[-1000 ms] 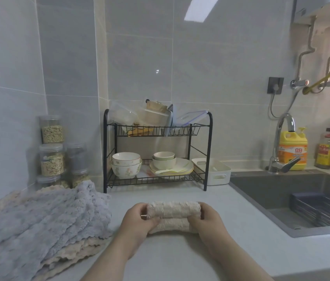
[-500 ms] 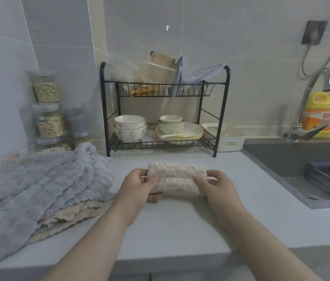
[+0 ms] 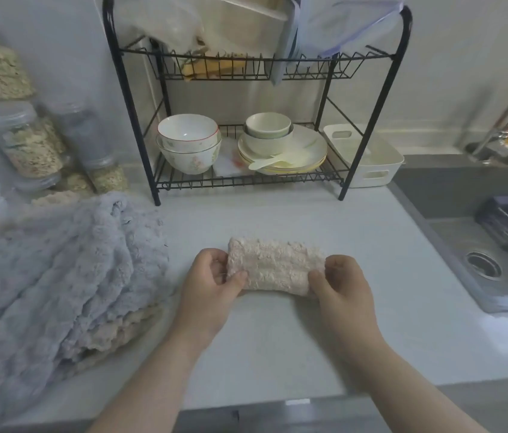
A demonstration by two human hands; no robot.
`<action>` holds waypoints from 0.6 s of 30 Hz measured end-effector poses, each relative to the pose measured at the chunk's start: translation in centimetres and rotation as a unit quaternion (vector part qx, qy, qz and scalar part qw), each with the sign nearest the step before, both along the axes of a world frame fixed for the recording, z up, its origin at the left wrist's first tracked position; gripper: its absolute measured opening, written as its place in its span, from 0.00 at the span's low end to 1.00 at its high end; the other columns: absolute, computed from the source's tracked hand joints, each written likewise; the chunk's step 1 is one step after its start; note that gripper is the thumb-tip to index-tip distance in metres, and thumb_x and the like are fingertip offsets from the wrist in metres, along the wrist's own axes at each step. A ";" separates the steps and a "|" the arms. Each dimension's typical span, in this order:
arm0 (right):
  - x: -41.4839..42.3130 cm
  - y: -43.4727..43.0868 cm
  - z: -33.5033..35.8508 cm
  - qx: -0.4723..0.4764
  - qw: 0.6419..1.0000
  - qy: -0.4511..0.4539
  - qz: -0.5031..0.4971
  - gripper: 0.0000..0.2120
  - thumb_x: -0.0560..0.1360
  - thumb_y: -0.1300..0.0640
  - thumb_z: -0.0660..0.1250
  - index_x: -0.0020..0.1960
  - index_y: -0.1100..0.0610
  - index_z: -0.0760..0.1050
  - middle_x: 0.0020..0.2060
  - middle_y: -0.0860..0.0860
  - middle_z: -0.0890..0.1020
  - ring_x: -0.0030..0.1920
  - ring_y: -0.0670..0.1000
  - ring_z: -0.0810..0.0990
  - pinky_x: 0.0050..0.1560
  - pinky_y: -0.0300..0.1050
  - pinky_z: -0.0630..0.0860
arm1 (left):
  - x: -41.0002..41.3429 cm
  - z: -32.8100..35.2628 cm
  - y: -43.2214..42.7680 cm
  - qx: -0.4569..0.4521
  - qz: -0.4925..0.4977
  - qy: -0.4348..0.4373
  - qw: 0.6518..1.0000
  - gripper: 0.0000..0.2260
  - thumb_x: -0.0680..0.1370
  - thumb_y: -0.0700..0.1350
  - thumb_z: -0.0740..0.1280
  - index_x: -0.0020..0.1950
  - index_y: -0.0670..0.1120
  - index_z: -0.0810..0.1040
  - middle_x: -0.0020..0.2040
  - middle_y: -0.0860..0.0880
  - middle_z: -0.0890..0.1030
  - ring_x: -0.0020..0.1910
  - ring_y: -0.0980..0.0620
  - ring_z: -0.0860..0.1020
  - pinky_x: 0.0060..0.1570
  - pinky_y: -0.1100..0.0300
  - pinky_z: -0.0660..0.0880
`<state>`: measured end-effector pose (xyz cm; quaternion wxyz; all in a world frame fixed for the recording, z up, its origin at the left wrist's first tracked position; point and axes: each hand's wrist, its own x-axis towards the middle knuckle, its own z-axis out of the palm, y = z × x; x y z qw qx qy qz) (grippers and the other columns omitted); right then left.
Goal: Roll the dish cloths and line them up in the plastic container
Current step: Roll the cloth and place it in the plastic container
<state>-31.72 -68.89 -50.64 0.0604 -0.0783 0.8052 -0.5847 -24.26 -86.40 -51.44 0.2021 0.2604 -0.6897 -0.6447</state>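
Just beyond the dish cloth, a rack leg crosses the container.

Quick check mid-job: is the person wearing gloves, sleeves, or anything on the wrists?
No gloves: the left hand and right hand are bare, with no ring showing. Neither wrist carries a watch or bracelet. Both forearms are uncovered down to the picture's lower edge; no sleeve is in view.

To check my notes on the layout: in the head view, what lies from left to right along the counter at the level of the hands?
pile of dish cloths → left hand → rolled cloth → right hand → sink
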 end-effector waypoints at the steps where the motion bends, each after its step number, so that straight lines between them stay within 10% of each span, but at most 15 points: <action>1: 0.1 -0.1 0.4 0.001 1.000 -0.017 -0.001 0.06 0.75 0.59 0.66 0.48 0.50 0.71 0.44 0.50 0.80 0.43 0.49 0.78 0.40 0.31 0.71 | 0.0 0.1 0.2 -0.003 0.005 -0.012 1.000 0.10 0.74 0.35 0.70 0.50 0.45 0.72 0.46 0.45 0.82 0.44 0.50 0.82 0.45 0.55 0.80; 12: -1.3 0.3 6.7 -0.016 0.968 -0.245 -0.052 0.05 0.73 0.67 0.63 0.47 0.59 0.73 0.39 0.53 0.76 0.36 0.49 0.75 0.37 0.38 0.73 | -2.1 7.4 0.5 0.155 -0.057 -0.163 0.973 0.10 0.75 0.29 0.66 0.45 0.45 0.77 0.42 0.49 0.82 0.41 0.52 0.79 0.47 0.56 0.76; 18: -5.0 7.1 14.6 -0.157 0.956 -0.222 -0.105 0.06 0.74 0.66 0.68 0.50 0.61 0.74 0.40 0.58 0.79 0.39 0.54 0.78 0.45 0.47 0.80 | -7.4 14.8 4.4 0.176 -0.155 -0.092 0.968 0.11 0.70 0.34 0.72 0.49 0.43 0.78 0.43 0.47 0.84 0.43 0.50 0.81 0.47 0.56 0.77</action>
